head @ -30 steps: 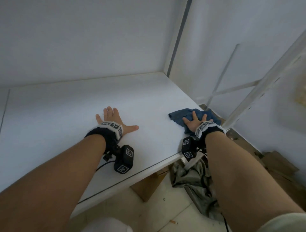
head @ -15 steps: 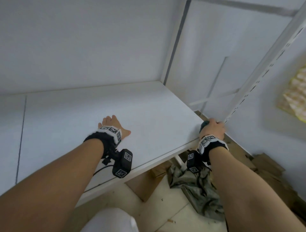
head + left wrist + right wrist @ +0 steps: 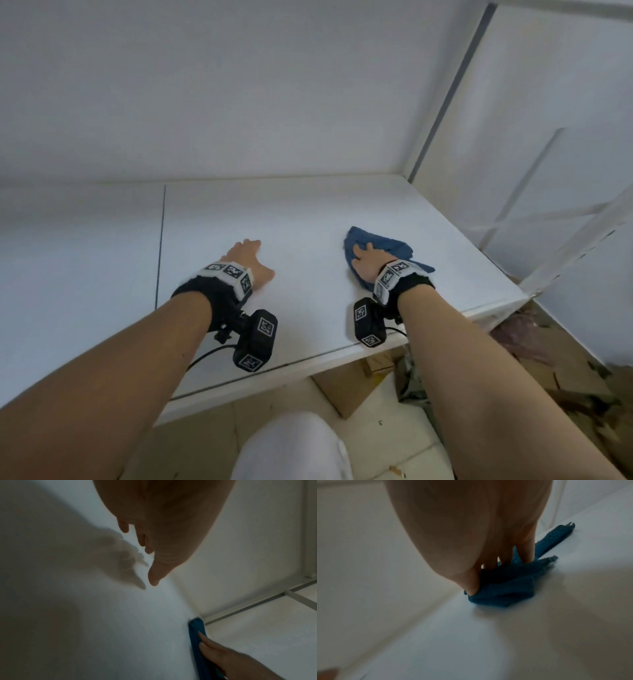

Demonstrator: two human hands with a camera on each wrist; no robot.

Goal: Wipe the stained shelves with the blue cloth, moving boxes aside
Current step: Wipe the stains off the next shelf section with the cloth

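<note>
The white shelf (image 3: 308,212) runs across the head view with no boxes on it. My right hand (image 3: 363,253) presses the crumpled blue cloth (image 3: 394,248) flat onto the right half of the shelf, with its fingers laid straight over it. In the right wrist view the fingers (image 3: 524,553) push down into the bunched blue cloth (image 3: 505,591). My left hand (image 3: 251,253) lies palm down on the shelf to the left, fingers straight, holding nothing. The left wrist view shows the left hand (image 3: 142,555) low over the shelf and the blue cloth (image 3: 197,628) off to the right.
A seam (image 3: 160,246) divides the shelf boards at the left. A white perforated upright (image 3: 582,246) stands at the shelf's right front corner. Under the shelf are a cardboard box (image 3: 346,387) and a grey-green rag (image 3: 411,383) on the tiled floor. Brown cardboard scraps (image 3: 565,370) lie at the right.
My right hand has gone from the shelf's right front corner back onto the shelf, leftward and inward, with the cloth spread out under it again. The left hand has stayed on the shelf.
</note>
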